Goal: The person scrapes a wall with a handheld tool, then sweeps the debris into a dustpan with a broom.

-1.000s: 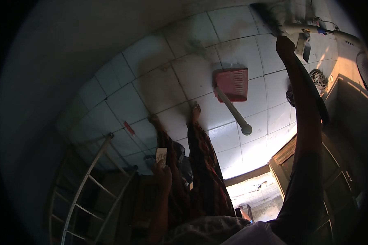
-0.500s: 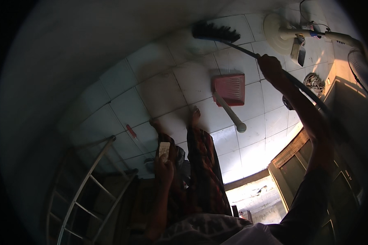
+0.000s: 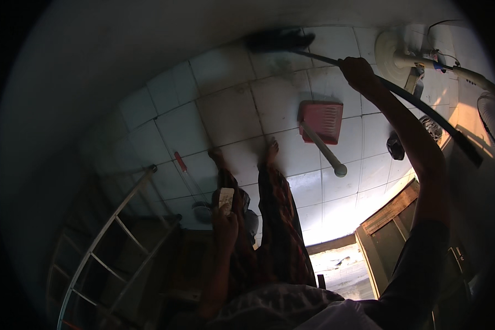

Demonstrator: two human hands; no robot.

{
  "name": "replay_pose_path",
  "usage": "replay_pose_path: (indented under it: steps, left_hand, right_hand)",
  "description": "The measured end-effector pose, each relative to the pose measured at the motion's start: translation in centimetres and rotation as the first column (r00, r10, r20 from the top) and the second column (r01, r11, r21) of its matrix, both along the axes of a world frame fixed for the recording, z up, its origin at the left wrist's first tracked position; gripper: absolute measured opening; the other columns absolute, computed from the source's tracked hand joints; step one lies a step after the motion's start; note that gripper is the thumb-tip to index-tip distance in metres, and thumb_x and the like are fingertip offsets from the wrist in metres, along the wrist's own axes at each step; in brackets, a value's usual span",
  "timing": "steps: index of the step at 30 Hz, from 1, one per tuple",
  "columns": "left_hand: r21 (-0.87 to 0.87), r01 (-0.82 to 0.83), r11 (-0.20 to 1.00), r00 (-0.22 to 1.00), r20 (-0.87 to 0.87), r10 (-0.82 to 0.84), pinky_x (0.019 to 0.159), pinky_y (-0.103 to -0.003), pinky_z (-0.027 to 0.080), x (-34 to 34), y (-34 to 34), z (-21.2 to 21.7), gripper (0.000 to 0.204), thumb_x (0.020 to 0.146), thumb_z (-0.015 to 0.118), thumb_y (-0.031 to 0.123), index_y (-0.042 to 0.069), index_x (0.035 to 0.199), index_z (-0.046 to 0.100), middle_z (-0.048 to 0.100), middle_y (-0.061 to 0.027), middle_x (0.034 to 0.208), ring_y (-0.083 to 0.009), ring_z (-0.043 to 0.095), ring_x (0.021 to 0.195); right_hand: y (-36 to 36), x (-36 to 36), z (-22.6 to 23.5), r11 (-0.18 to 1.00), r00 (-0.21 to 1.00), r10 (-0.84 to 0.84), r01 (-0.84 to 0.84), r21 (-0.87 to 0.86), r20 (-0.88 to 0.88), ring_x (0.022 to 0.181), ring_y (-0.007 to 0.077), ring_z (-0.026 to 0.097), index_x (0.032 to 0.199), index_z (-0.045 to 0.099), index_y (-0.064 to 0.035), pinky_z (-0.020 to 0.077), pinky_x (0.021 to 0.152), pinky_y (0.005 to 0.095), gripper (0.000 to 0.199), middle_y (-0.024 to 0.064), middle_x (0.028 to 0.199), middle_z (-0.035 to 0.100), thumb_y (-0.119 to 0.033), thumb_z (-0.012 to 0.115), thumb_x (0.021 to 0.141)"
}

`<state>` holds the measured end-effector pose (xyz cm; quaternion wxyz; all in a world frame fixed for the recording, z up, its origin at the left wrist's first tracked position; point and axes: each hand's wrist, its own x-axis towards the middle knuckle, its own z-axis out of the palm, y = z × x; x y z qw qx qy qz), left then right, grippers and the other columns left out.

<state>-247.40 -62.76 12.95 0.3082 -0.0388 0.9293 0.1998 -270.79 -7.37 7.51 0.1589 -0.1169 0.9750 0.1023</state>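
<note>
My right hand is closed around the long dark handle of a broom, up and to the right. The dark-bristled broom head is at the far side of the tiled floor, smeared by motion. Low in front of my legs, my left hand is closed on a pale, phone-shaped object, its lower end hidden by my fingers. A red dustpan with a long pale handle rests on the tiles, between the broom and my feet, touched by neither hand.
A pale stand with a round base stands at the far right. Dark bundles lie by the right wall. A metal rack is at left, near a red-handled tool on the floor. A wooden door borders the bright doorway.
The broom head has shifted a little left and is now blurred; my right hand has moved slightly with its handle. The floor and things on it sit slightly farther right in view.
</note>
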Motion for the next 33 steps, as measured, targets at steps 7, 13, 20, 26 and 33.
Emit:
replay_pose_path:
  steps: [7, 13, 20, 26, 33]
  left_hand:
    - [0.017, -0.061, 0.998, 0.997, 0.038, 0.060, 0.097, -0.048, 0.036, 1.0, -1.2, -0.5, 0.035, 0.080, 0.059, 0.009, 0.002, 0.115, 0.054, 0.049, -0.0231, 0.118, -0.0398, 0.044, 0.113]
    - [0.042, -0.061, 0.997, 0.998, 0.018, 0.061, 0.094, -0.046, 0.038, 1.0, -1.9, -0.7, 0.036, 0.079, 0.059, 0.009, 0.000, 0.114, 0.056, 0.052, -0.0216, 0.113, -0.0379, 0.046, 0.110]
    - [0.062, -0.126, 0.990, 0.992, 0.037, 0.124, 0.091, -0.046, 0.040, 0.2, -2.5, -1.0, 0.034, 0.078, 0.059, 0.007, -0.001, 0.111, 0.057, 0.052, -0.0226, 0.113, -0.0391, 0.049, 0.106]
    - [0.026, -0.155, 0.988, 0.988, -0.025, 0.156, 0.093, -0.048, 0.037, 0.0, -3.2, -0.2, 0.034, 0.078, 0.060, 0.008, 0.001, 0.111, 0.056, 0.051, -0.0211, 0.111, -0.0394, 0.048, 0.106]
    - [0.001, -0.199, 0.980, 0.974, 0.107, 0.198, 0.095, -0.049, 0.036, -0.2, -3.0, 0.2, 0.034, 0.080, 0.059, 0.009, 0.001, 0.112, 0.056, 0.049, -0.0215, 0.113, -0.0401, 0.045, 0.109]
  right_hand:
    - [0.5, -0.3, 7.3, 0.997, 0.993, 0.055, -0.060, -0.046, -0.104, 0.070, 0.0242, 0.066, 0.084, 0.065, -0.0079, 0.0531, 0.061, 0.0367, 0.012, 0.0091, 0.073, 0.063, -0.017, 0.057, 0.087]
    - [-7.4, -7.7, -1.9, 0.999, 0.992, 0.026, -0.021, 0.042, -0.121, 0.063, 0.0232, 0.066, 0.096, 0.068, -0.0117, 0.0539, 0.056, 0.0355, 0.017, 0.0076, 0.072, 0.064, -0.015, 0.058, 0.083]
    - [-10.3, -8.8, -7.5, 0.999, 0.991, -0.027, 0.030, -0.019, 0.133, 0.074, 0.0247, 0.068, 0.089, 0.067, -0.0085, 0.0545, 0.063, 0.0370, 0.012, 0.0096, 0.076, 0.066, -0.011, 0.060, 0.080]
    - [-4.7, -3.9, 0.4, 0.992, 0.992, 0.106, -0.110, 0.065, 0.066, 0.067, 0.0249, 0.066, 0.092, 0.068, -0.0134, 0.0537, 0.060, 0.0391, 0.015, 0.0089, 0.073, 0.064, -0.020, 0.056, 0.086]
    - [-12.9, -4.9, 1.6, 0.984, 0.993, 0.120, -0.122, -0.132, -0.023, 0.064, 0.0245, 0.063, 0.130, 0.052, -0.0230, 0.0531, 0.057, 0.0379, 0.045, 0.0087, 0.074, 0.059, -0.013, 0.051, 0.086]
